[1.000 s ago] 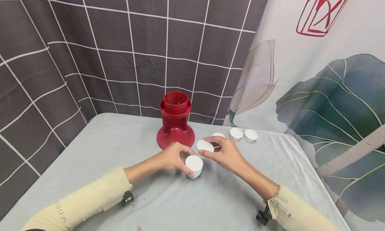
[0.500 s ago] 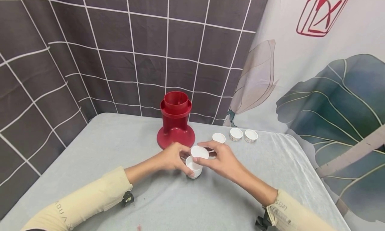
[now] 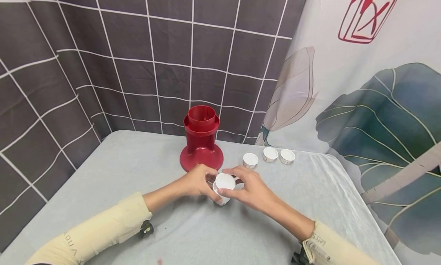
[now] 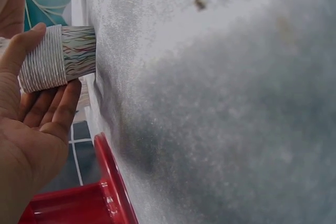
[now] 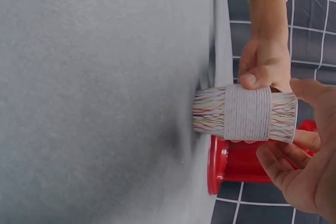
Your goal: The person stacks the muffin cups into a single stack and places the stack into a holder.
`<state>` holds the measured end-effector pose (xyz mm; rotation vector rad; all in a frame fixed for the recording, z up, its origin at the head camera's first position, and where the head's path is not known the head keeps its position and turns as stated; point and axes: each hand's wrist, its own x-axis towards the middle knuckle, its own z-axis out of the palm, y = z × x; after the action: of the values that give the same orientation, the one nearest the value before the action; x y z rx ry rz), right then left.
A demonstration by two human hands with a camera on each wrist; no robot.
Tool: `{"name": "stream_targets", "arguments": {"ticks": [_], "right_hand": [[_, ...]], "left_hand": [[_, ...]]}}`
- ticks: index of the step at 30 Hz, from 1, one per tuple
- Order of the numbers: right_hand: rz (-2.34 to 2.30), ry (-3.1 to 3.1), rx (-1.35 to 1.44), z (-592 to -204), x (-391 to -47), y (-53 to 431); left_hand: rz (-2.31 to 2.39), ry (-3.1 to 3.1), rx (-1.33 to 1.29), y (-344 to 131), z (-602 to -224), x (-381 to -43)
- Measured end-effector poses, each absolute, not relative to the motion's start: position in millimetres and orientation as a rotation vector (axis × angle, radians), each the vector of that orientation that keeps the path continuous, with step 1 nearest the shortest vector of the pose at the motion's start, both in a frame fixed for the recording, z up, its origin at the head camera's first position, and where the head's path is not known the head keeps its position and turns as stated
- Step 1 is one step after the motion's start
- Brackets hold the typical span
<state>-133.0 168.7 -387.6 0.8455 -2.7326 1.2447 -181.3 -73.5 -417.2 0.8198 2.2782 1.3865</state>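
Observation:
A stack of white paper baking cups [image 5: 247, 113], patterned with wavy coloured lines, stands on the grey cloth. My left hand [image 3: 198, 182] grips its side, thumb in front and fingers behind; the nested rims show in the left wrist view. Over the stack, my right hand [image 3: 249, 188] holds one more baking cup [image 3: 225, 180] between thumb and fingers. In the right wrist view that cup [image 5: 284, 116] sits at the top end of the stack, its lower part inside or against it. Just behind the hands stands a red round holder [image 3: 201, 152] with a wide base and an open tube top.
Three separate baking cups stand at the back right: a near one [image 3: 250, 160], a middle one [image 3: 270, 154] and a far one [image 3: 287, 156]. Behind the cloth-covered table [image 3: 165, 234] hang a dark grid curtain [image 3: 172, 39] and a leaf-patterned curtain [image 3: 379, 142].
My right hand has carried its baking cup leftward and down onto the stack's top. The left hand stays around the stack. One loose cup at the back came into fuller view.

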Motion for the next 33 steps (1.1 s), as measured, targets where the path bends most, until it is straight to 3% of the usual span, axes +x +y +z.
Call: {"name": "stream_targets", "arguments": {"ticks": [33], "right_hand": [[1.489, -2.815, 0.707, -401, -136, 169]], "left_hand": [[1.456, 2.206, 0.794, -72, -424, -184]]}}
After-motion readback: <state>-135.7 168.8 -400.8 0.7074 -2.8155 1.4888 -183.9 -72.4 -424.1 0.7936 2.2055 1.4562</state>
